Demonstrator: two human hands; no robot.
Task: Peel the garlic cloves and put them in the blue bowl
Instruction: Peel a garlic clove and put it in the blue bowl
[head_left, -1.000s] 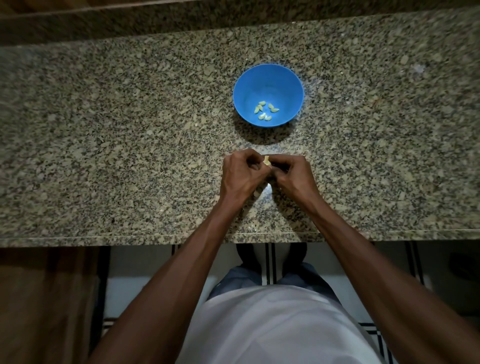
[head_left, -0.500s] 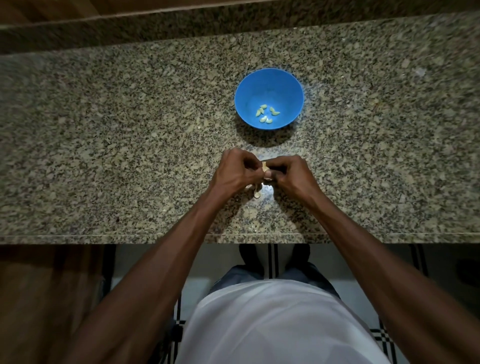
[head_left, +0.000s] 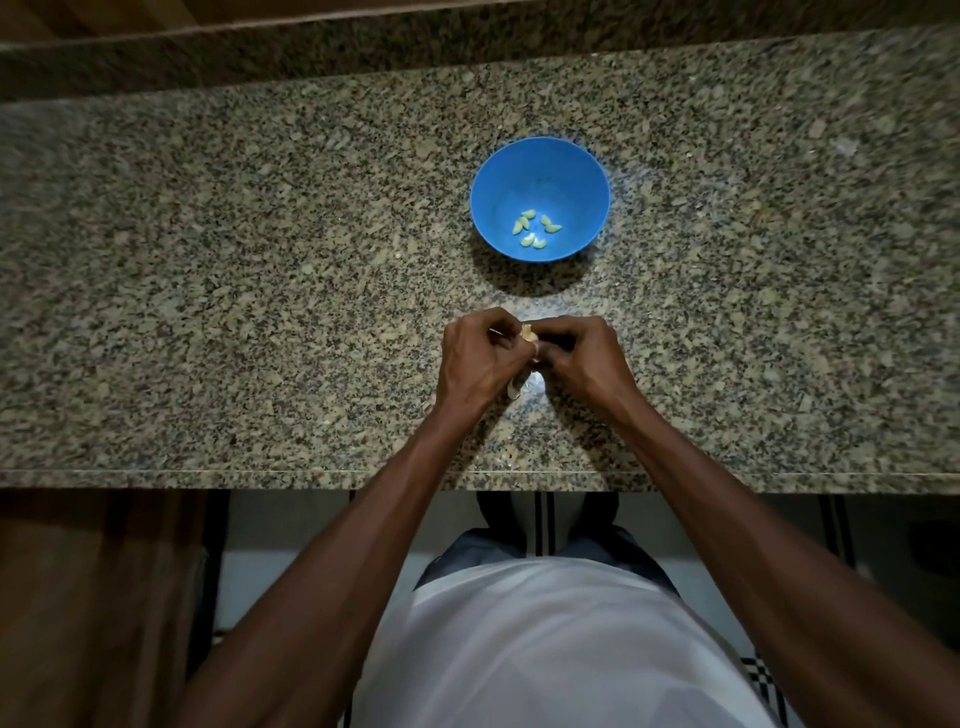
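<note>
- Speckled granite worktop fills the upper half of the view, its front edge running straight across, with a dim tiled floor below it.
- Between the two hands, just above the worktop near its front edge, sits a garlic clove; only a small pale tip shows between the fingertips, so which way its long axis runs cannot be told.
- Left hand has its fingers curled tight, pinching the clove from the left; a pale scrap of skin hangs out beneath it.
- Right hand is likewise curled, thumb and fingertips pinching the same clove from the right, knuckles touching the left hand's.
- Both forearms reach in from the bottom corners and meet at the clove.
- Further back on the worktop, apart from the hands and slightly right of them, stands the blue bowl, upright.
- Peeled cloves, about five, lie loosely clustered on the bowl's floor, pointing different ways.
- Below the worktop edge a white shirt and dark trousers show.
</note>
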